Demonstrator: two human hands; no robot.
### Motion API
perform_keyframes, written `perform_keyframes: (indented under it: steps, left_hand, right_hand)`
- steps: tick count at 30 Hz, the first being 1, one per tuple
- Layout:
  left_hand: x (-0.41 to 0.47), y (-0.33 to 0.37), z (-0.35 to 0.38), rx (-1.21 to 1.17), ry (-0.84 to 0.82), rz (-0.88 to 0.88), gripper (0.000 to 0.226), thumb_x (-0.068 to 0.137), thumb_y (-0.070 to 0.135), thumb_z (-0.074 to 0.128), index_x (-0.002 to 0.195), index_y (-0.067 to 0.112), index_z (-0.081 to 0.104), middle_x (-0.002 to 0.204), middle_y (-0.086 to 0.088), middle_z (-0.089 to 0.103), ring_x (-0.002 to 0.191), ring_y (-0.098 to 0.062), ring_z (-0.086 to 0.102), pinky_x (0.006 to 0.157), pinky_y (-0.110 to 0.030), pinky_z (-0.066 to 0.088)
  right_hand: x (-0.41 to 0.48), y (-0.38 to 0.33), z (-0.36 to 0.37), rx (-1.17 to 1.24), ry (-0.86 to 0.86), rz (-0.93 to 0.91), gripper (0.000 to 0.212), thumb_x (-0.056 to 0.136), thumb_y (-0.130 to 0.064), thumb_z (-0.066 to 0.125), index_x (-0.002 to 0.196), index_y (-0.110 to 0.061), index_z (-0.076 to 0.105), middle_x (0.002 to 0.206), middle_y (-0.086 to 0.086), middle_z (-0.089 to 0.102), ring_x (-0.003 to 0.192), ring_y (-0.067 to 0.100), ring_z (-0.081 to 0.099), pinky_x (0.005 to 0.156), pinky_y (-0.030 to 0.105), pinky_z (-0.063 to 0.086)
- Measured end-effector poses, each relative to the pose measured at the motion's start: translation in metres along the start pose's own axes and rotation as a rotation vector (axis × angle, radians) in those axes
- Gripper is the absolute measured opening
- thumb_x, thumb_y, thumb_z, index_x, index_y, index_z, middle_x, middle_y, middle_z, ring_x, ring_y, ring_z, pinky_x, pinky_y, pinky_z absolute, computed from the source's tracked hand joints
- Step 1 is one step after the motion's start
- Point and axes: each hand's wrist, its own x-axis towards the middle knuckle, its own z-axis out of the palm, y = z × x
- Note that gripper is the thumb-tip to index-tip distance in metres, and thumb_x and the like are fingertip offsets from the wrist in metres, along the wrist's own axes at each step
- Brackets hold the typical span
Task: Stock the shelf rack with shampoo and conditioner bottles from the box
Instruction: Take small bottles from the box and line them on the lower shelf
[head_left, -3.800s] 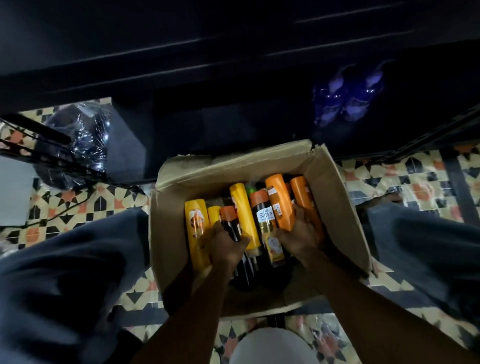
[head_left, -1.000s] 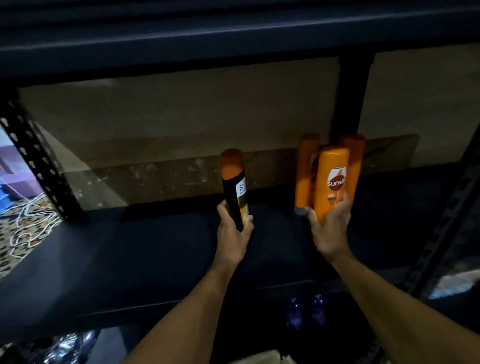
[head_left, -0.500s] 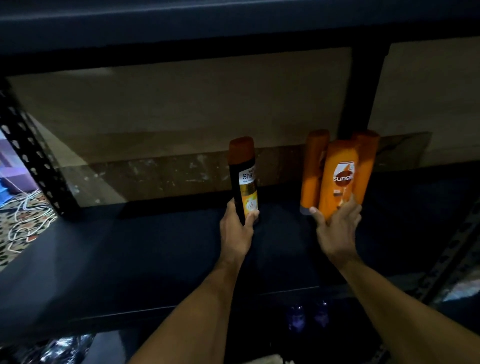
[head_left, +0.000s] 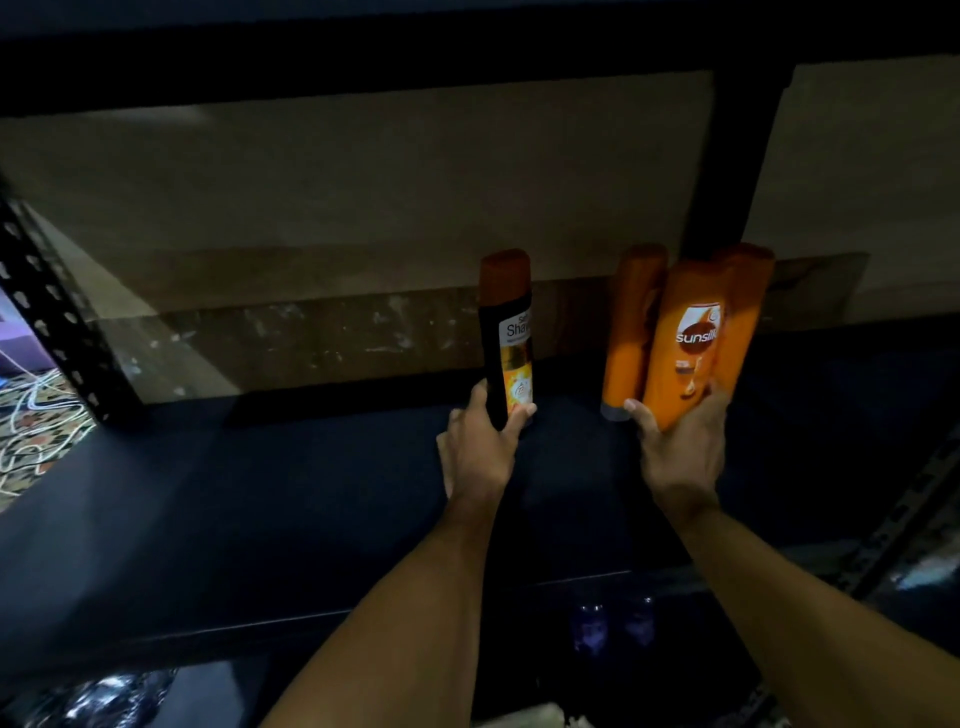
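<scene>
black bottle (head_left: 506, 332) wrapped by left hand (head_left: 478, 452) fingers; right hand (head_left: 680, 452) fingers curled round front orange bottle (head_left: 685, 332).

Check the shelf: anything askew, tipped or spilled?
Nothing stands out. The black bottle, gripped by the left hand, and the front orange bottle, gripped by the right hand, look upright on the shelf; two orange bottles stand behind. No spill visible.

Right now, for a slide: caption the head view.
Left hand holds black bottle, right hand orange bottle, upright at shelf.
</scene>
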Motion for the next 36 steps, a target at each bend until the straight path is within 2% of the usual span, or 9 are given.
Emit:
perform_keyframes:
  steps: [5,13,21,25,27,30,32,34,36]
  left_hand:
    - [0.005,-0.001,0.003,0.049,-0.013,0.010,0.079,0.091,0.068,0.055,0.155,0.026,0.034,0.138,-0.012,0.059,0.133,-0.027,0.047,0.110,-0.046,0.033]
    - [0.004,-0.002,0.003,0.066,-0.047,0.035,0.080,0.089,0.071,0.056,0.154,0.028,0.035,0.134,-0.013,0.058,0.130,-0.027,0.047,0.110,-0.045,0.031]
    - [0.008,-0.007,0.008,0.100,-0.063,0.046,0.077,0.086,0.077,0.052,0.147,0.031,0.040,0.130,-0.009,0.062,0.127,-0.025,0.047,0.107,-0.046,0.033]
    - [0.002,-0.004,0.003,0.082,-0.082,0.070,0.090,0.083,0.067,0.068,0.153,0.024,0.032,0.140,-0.003,0.057,0.134,-0.024,0.044,0.111,-0.045,0.029]
    - [-0.003,-0.007,0.000,0.008,-0.096,0.069,0.100,0.080,0.054,0.079,0.156,0.023,0.023,0.146,0.000,0.054,0.138,-0.022,0.043,0.114,-0.045,0.029]
    - [-0.021,-0.014,-0.009,-0.142,-0.130,0.041,0.106,0.077,0.034,0.087,0.156,0.030,0.016,0.149,0.002,0.050,0.137,-0.019,0.046,0.117,-0.048,0.035]
    - [-0.047,-0.018,-0.026,-0.222,-0.177,0.065,0.102,0.078,0.027,0.087,0.155,0.034,0.020,0.150,0.005,0.047,0.136,-0.014,0.045,0.115,-0.039,0.038]
    - [-0.080,-0.023,-0.044,-0.269,-0.215,0.136,0.091,0.081,0.026,0.086,0.151,0.036,0.029,0.147,0.011,0.047,0.135,-0.007,0.045,0.112,-0.028,0.037]
    - [-0.116,-0.029,-0.064,-0.301,-0.187,0.210,0.077,0.083,0.026,0.084,0.146,0.037,0.039,0.143,0.018,0.050,0.132,0.000,0.046,0.109,-0.021,0.038]
  right_hand:
    - [0.001,0.000,0.002,-0.025,0.021,-0.015,0.095,0.084,-0.042,0.077,0.154,-0.013,0.019,0.153,0.018,0.035,0.139,0.039,0.039,0.112,0.057,0.037]
    - [0.001,0.001,-0.001,-0.089,0.060,-0.013,0.096,0.080,-0.046,0.080,0.151,-0.011,0.025,0.146,0.022,0.032,0.133,0.043,0.038,0.107,0.055,0.037]
    - [0.002,0.001,-0.002,-0.051,0.073,-0.024,0.098,0.077,-0.045,0.083,0.149,-0.012,0.026,0.146,0.021,0.034,0.133,0.041,0.038,0.105,0.054,0.037]
    - [-0.001,-0.001,-0.004,-0.018,0.114,0.002,0.109,0.065,-0.043,0.092,0.148,-0.013,0.027,0.146,0.021,0.034,0.133,0.040,0.038,0.107,0.053,0.037]
    - [-0.005,-0.002,-0.009,-0.008,0.131,0.007,0.114,0.061,-0.041,0.095,0.148,-0.013,0.027,0.147,0.021,0.033,0.133,0.041,0.036,0.109,0.054,0.037]
    - [-0.018,-0.001,-0.023,0.027,0.156,0.017,0.110,0.061,-0.038,0.095,0.147,-0.013,0.030,0.145,0.020,0.033,0.132,0.038,0.037,0.108,0.053,0.039]
    - [-0.038,-0.005,-0.037,0.078,0.149,0.003,0.103,0.065,-0.036,0.093,0.146,-0.018,0.032,0.143,0.014,0.034,0.130,0.032,0.040,0.106,0.052,0.042]
    - [-0.071,-0.008,-0.052,0.132,0.093,-0.055,0.093,0.072,-0.035,0.089,0.146,-0.025,0.034,0.140,0.002,0.035,0.128,0.020,0.043,0.106,0.041,0.043]
    - [-0.114,-0.007,-0.067,0.176,0.040,-0.124,0.080,0.078,-0.030,0.085,0.144,-0.024,0.039,0.136,-0.002,0.040,0.126,0.013,0.047,0.108,0.034,0.043]
